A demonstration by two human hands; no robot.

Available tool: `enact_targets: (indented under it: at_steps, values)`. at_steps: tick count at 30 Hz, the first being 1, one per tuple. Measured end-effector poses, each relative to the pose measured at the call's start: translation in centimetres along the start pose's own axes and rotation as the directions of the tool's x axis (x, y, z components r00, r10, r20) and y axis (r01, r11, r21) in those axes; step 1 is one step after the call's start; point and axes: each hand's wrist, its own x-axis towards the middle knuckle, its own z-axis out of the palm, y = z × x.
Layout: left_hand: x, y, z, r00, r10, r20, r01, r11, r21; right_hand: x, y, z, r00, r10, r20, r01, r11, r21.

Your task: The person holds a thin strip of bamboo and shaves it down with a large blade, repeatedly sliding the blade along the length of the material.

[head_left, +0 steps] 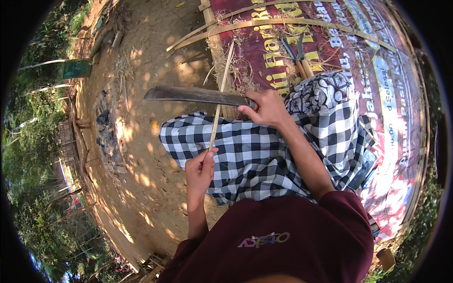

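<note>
My left hand (200,170) is closed round the near end of a thin pale strip, which looks like split bamboo (225,78). The strip slants up and away from me over my checked cloth. In my right hand (267,108) is the handle of a machete (196,95), its long dark blade pointing left. The blade lies across the strip around its middle; whether its edge bites into it I cannot tell. Black-and-white checked cloth (245,141) covers my lap and legs beneath both hands.
A printed dark red banner (330,56) covers the platform at the right, strewn with curly shavings (243,68). Two wooden-handled blades (302,66) lie on it beyond my knee. Long bamboo strips (283,21) bend across the far side. Bare earth (146,122) lies at the left.
</note>
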Motion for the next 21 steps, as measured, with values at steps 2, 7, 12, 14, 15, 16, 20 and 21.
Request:
enact_targets:
  at_steps: [2,7,12,14,15,16,20,21]
  values:
    - [0.5,0.3,0.0,1.0,-0.006,0.016,0.006,1.0,-0.005,-0.2,-0.8,0.4,0.993,-0.121,0.009,0.121,0.99,-0.076]
    - [1.1,0.1,-0.1,1.0,0.01,0.002,-0.01,1.0,0.0,0.0,-0.3,0.6,0.994,-0.109,-0.007,0.107,0.986,-0.125]
    - [0.9,-0.1,-0.1,0.999,-0.041,-0.006,0.041,0.999,-0.017,-0.6,-2.2,1.5,0.987,-0.149,0.054,0.153,0.985,-0.081]
    - [0.7,-0.1,-0.1,0.999,-0.046,-0.004,0.046,0.999,-0.006,-0.4,-2.6,1.1,0.984,-0.176,0.04,0.18,0.974,-0.137]
    - [0.4,0.0,-0.2,0.998,-0.064,-0.013,0.064,0.998,-0.013,-0.3,-2.6,1.0,0.981,-0.19,0.034,0.193,0.967,-0.164]
    - [0.4,0.1,-0.1,0.997,-0.077,-0.014,0.077,0.997,-0.023,-0.1,-1.7,0.8,0.993,-0.111,0.04,0.116,0.982,-0.15]
    - [0.5,0.2,-0.5,0.998,-0.057,-0.034,0.057,0.998,-0.003,0.4,0.1,1.0,0.996,0.09,-0.01,-0.09,0.995,-0.038]
    - [0.5,0.3,-0.4,0.998,-0.061,-0.033,0.061,0.998,-0.003,0.1,-0.2,1.1,0.999,0.038,0.006,-0.037,0.999,-0.038]
